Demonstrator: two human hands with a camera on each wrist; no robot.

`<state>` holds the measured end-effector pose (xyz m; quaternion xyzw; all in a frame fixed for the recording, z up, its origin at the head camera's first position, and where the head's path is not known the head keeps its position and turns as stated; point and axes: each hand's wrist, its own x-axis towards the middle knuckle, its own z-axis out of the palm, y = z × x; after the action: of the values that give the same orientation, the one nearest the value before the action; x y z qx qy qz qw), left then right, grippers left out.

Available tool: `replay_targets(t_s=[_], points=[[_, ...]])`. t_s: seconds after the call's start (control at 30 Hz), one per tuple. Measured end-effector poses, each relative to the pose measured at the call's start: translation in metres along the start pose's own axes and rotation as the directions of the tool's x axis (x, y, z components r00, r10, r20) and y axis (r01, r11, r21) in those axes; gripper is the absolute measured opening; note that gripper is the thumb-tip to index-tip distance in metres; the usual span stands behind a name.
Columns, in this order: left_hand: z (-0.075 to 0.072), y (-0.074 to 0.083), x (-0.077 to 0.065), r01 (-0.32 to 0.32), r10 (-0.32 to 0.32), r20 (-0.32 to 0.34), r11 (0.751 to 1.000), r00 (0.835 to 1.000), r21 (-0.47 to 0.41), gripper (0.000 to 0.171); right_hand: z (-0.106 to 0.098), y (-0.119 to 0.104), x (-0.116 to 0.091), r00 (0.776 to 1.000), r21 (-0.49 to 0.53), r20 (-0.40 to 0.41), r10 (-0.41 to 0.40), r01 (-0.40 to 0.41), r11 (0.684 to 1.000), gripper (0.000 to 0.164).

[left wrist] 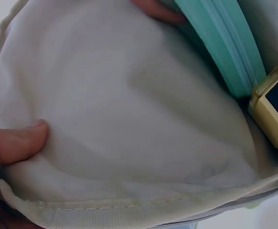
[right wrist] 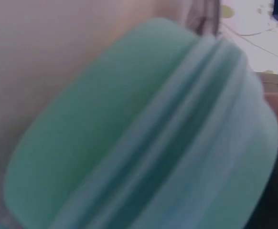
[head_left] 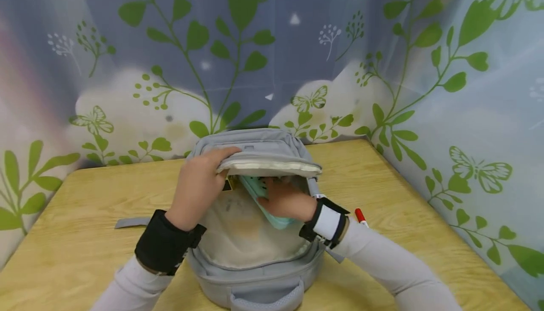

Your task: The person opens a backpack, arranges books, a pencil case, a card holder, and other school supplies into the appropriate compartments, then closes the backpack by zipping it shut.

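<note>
A grey backpack [head_left: 259, 280] lies unzipped on the table, its cream lining showing. My left hand [head_left: 199, 186] grips the edge of the raised front flap [head_left: 272, 164], thumb on the lining [left wrist: 105, 109] in the left wrist view. Inside the opening, my right hand [head_left: 291, 200] holds a mint-green zippered pencil case [head_left: 278, 221], which lies at a slant; the flap hides some of my fingers. The case [right wrist: 105, 124] fills much of the right wrist view, blurred. Beside its far end sits a gold-coloured object with a dark face [left wrist: 275, 109].
A red-capped marker [head_left: 360, 216] lies on the wooden table [head_left: 93, 249], right of the backpack and near my right sleeve. One grey strap [head_left: 131, 222] sticks out to the left. A leaf-patterned curtain [head_left: 238, 56] hangs behind the table and along its right side.
</note>
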<state>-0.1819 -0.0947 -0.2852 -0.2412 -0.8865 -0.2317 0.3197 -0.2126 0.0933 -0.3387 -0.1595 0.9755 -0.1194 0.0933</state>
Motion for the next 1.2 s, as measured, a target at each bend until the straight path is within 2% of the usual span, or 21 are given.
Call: replay_targets(t_s=[0.13, 0.27, 0.37, 0.43, 0.5, 0.57, 0.63, 0.7, 0.73, 0.8, 0.87, 0.93, 1.0, 1.07, 1.13, 1.2], points=[[-0.002, 0.001, -0.005, 0.004, -0.003, 0.010, 1.000, 1.000, -0.026, 0.040, 0.009, -0.006, 0.021, 0.988, -0.096, -0.153, -0.030, 0.015, 0.995, 0.051], [-0.003, 0.001, -0.006, -0.007, 0.008, 0.016, 0.999, 1.000, -0.047, 0.037, 0.014, -0.007, 0.033, 0.945, -0.073, -0.307, -0.116, 0.098, 0.993, 0.031], [-0.004, 0.000, -0.005, 0.013, -0.011, 0.026, 0.998, 1.000, -0.062, 0.036, 0.014, -0.006, 0.037, 0.916, -0.053, -0.352, -0.193, 0.186, 0.981, 0.033], [-0.005, 0.000, -0.004, 0.029, -0.027, 0.031, 0.997, 0.999, -0.066, 0.036, 0.012, -0.003, 0.037, 0.904, -0.061, -0.359, -0.233, 0.227, 0.972, 0.041], [-0.006, -0.001, -0.003, 0.042, -0.040, 0.032, 0.997, 0.999, -0.070, 0.037, 0.008, -0.002, 0.030, 0.911, -0.087, -0.337, -0.239, 0.223, 0.971, 0.052], [-0.006, -0.002, -0.003, 0.046, -0.043, 0.035, 0.996, 0.998, -0.071, 0.036, 0.001, -0.004, 0.015, 0.910, -0.161, -0.312, -0.273, 0.232, 0.959, 0.056], [-0.005, -0.003, -0.004, 0.040, -0.038, 0.038, 0.997, 0.999, -0.069, 0.034, -0.008, -0.007, -0.007, 0.907, -0.239, -0.269, -0.325, 0.263, 0.935, 0.052], [-0.004, -0.003, -0.007, 0.032, -0.029, 0.054, 0.997, 0.998, -0.064, 0.032, -0.021, -0.013, -0.035, 0.909, -0.268, -0.183, -0.376, 0.321, 0.908, 0.046], [-0.003, -0.003, -0.010, 0.023, -0.019, 0.063, 0.998, 0.998, -0.063, 0.031, -0.028, -0.015, -0.050, 0.909, -0.246, -0.121, -0.398, 0.360, 0.900, 0.044], [-0.001, -0.001, -0.016, 0.003, 0.002, 0.091, 0.998, 0.996, -0.061, 0.030, -0.044, -0.016, -0.076, 0.904, -0.135, 0.026, -0.427, 0.426, 0.895, 0.040], [0.003, 0.003, -0.025, -0.012, 0.018, 0.132, 0.999, 0.991, -0.048, 0.034, -0.061, -0.014, -0.099, 0.893, -0.006, 0.150, -0.425, 0.431, 0.902, 0.042], [0.009, 0.007, -0.035, -0.028, 0.033, 0.187, 0.999, 0.982, -0.028, 0.038, -0.076, -0.008, -0.115, 0.878, 0.088, 0.204, -0.432, 0.423, 0.902, 0.041], [0.015, 0.012, -0.046, -0.042, 0.042, 0.244, 0.999, 0.969, -0.003, 0.039, -0.088, -0.001, -0.121, 0.878, 0.109, 0.191, -0.438, 0.425, 0.899, 0.040], [0.021, 0.015, -0.057, -0.064, 0.058, 0.297, 0.998, 0.953, 0.009, 0.039, -0.094, 0.004, -0.118, 0.889, 0.122, 0.150, -0.432, 0.417, 0.901, 0.038], [0.026, 0.015, -0.067, -0.088, 0.082, 0.345, 0.996, 0.935, 0.000, 0.038, -0.095, 0.007, -0.105, 0.898, 0.122, 0.113, -0.426, 0.413, 0.903, 0.036], [0.028, 0.014, -0.075, -0.109, 0.111, 0.413, 0.994, 0.904, -0.029, 0.040, -0.091, 0.009, -0.087, 0.903, 0.133, 0.103, -0.417, 0.403, 0.906, 0.035]])
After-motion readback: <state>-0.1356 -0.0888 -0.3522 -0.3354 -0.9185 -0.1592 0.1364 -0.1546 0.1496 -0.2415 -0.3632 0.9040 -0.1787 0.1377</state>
